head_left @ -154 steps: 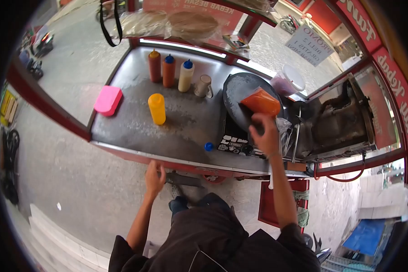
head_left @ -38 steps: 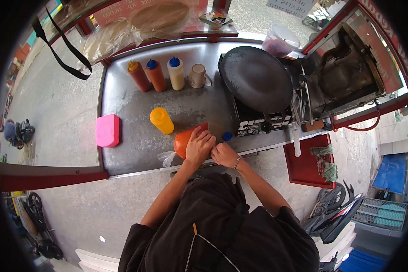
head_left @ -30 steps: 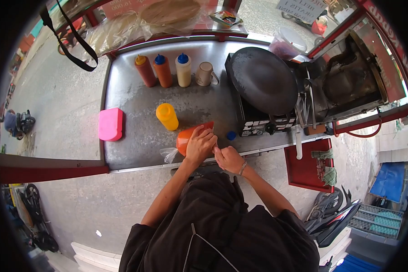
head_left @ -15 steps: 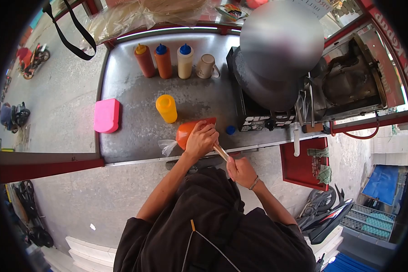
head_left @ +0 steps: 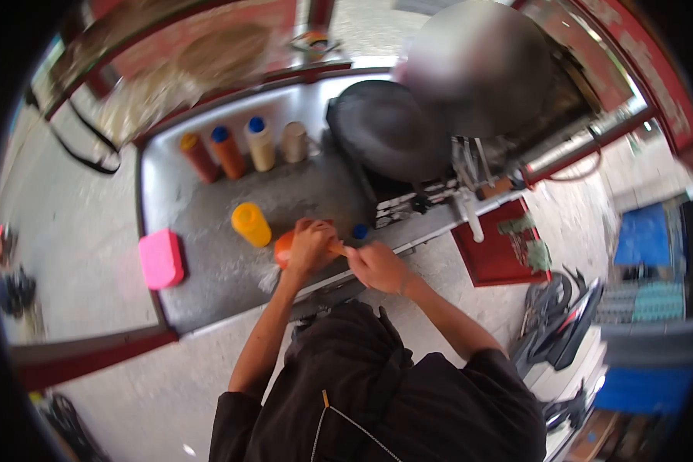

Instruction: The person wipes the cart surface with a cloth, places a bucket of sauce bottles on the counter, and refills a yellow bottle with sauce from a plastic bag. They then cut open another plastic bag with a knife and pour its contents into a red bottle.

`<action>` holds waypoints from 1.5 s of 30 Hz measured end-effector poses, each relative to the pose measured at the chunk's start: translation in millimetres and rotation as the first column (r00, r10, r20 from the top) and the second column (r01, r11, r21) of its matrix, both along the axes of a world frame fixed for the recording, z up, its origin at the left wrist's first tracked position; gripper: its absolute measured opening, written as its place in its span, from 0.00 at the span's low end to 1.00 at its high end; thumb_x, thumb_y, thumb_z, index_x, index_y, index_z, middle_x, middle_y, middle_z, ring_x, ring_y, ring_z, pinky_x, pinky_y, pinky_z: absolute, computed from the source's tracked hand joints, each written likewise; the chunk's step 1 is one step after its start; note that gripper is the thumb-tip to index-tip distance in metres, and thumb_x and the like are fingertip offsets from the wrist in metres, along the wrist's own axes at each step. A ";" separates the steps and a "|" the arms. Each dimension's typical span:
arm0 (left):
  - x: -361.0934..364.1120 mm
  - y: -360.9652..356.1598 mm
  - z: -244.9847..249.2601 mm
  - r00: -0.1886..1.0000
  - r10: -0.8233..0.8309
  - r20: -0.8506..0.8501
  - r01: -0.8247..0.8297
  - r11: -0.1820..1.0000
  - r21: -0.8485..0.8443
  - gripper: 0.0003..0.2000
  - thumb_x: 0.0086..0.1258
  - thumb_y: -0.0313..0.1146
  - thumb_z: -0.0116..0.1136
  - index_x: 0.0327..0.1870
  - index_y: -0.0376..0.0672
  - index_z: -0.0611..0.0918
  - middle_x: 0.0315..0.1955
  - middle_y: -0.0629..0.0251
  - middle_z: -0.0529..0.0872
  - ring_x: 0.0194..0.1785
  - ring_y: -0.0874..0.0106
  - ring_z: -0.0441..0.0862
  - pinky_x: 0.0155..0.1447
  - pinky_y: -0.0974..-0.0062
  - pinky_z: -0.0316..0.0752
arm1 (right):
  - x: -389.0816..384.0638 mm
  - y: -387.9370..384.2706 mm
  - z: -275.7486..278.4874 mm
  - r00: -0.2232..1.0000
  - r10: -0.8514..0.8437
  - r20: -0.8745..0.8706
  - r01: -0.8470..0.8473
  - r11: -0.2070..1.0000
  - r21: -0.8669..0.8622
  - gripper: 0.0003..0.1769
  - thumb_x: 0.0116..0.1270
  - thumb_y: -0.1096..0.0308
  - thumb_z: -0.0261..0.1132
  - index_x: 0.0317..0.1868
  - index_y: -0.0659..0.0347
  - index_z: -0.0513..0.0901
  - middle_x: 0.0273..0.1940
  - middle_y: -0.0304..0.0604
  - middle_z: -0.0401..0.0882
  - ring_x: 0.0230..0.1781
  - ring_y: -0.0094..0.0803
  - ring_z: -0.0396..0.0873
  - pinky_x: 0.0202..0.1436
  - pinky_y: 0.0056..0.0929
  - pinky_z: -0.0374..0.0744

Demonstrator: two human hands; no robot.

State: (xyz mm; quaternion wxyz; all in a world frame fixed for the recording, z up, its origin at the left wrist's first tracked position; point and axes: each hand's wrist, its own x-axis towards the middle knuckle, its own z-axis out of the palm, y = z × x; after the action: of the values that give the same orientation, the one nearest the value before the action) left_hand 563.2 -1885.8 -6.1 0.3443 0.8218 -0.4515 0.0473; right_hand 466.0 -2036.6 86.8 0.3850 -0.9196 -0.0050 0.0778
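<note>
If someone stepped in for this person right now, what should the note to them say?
Left hand: closed over the orange bag, lying on the counter near its front edge.
Right hand: at the bag's end, beside the left; blur hides its grip.
Nearby: yellow bottle, blue cap.
Done: bag set on the counter.
Left: blue cap lies loose, on no bottle.

No legible txt or labels; frame too blurred.

Soft orange plastic bag, round and full, lies on side near front edge of grey metal counter, half covered, blurry.
</note>
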 end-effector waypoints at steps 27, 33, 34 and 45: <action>13.7 19.3 102.3 0.881 0.458 -0.121 -0.470 0.877 -0.100 0.05 0.61 0.28 0.66 0.37 0.39 0.88 0.30 0.62 0.81 0.29 0.70 0.79 0.35 0.72 0.72 | -33.1 -354.2 -144.5 0.747 -0.663 0.044 0.603 0.649 -0.463 0.32 0.56 0.57 0.70 0.58 0.63 0.74 0.58 0.57 0.76 0.59 0.57 0.74 0.61 0.45 0.75; 14.0 26.8 114.8 0.827 0.530 -0.186 -0.550 0.832 -0.071 0.05 0.58 0.29 0.68 0.32 0.39 0.88 0.26 0.63 0.86 0.27 0.70 0.82 0.35 0.74 0.74 | -119.5 -397.7 -171.9 0.838 -0.545 0.001 0.545 0.838 0.017 0.21 0.55 0.73 0.68 0.51 0.64 0.78 0.39 0.50 0.82 0.39 0.39 0.82 0.44 0.34 0.78; 14.7 26.6 116.4 0.818 0.531 -0.222 -0.552 0.833 -0.041 0.04 0.58 0.29 0.68 0.31 0.39 0.87 0.26 0.62 0.87 0.27 0.70 0.83 0.36 0.74 0.75 | -151.4 -401.6 -160.9 0.870 -0.483 -0.101 0.492 0.864 0.107 0.18 0.54 0.78 0.67 0.47 0.66 0.78 0.34 0.44 0.81 0.32 0.29 0.80 0.37 0.30 0.78; 20.9 14.3 106.7 0.803 0.587 -0.103 -0.591 0.807 -0.014 0.07 0.59 0.32 0.68 0.32 0.38 0.87 0.24 0.59 0.87 0.29 0.68 0.85 0.38 0.73 0.77 | -293.8 -311.2 37.6 0.895 -0.277 -0.350 0.444 0.622 0.644 0.31 0.68 0.73 0.61 0.66 0.63 0.56 0.31 0.42 0.76 0.28 0.28 0.76 0.29 0.25 0.76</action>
State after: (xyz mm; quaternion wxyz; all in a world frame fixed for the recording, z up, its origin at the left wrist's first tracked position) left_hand 584.1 -1871.6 100.6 0.3522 0.9145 -0.1565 0.1234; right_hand 172.2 -2347.9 124.4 0.7144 -0.6665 0.1929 0.0903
